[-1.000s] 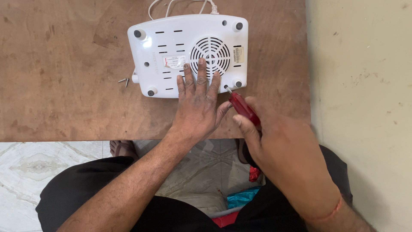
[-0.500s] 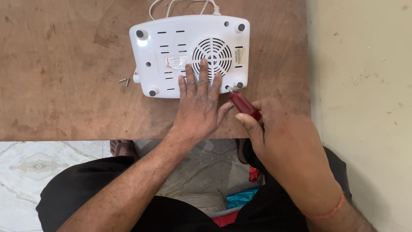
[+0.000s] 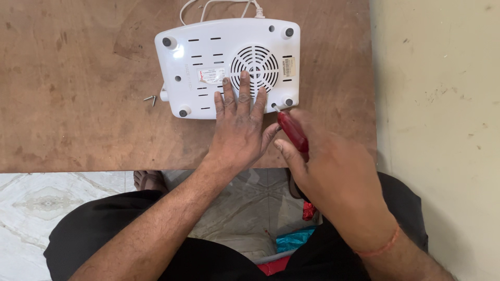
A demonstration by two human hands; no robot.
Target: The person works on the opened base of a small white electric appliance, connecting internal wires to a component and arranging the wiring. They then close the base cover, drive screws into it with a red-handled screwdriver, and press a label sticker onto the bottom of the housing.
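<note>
A white appliance (image 3: 208,57) lies bottom-up on the brown wooden table (image 3: 78,119), showing a round fan grille, vent slots, rubber feet and a label. My left hand (image 3: 240,125) rests flat on its near edge, fingers spread over the grille. My right hand (image 3: 333,171) grips a red-handled screwdriver (image 3: 291,130); its tip sits at a screw hole near the appliance's front right corner.
Two loose screws (image 3: 150,98) lie on the table left of the appliance. A white cord (image 3: 219,6) leaves its far side. A pale wall (image 3: 442,104) borders the table's right edge. Tiled floor, a bare foot and coloured bits show below.
The view has shifted slightly. My right hand and screwdriver have turned a little at the same corner; my left hand stays pressed on the appliance.
</note>
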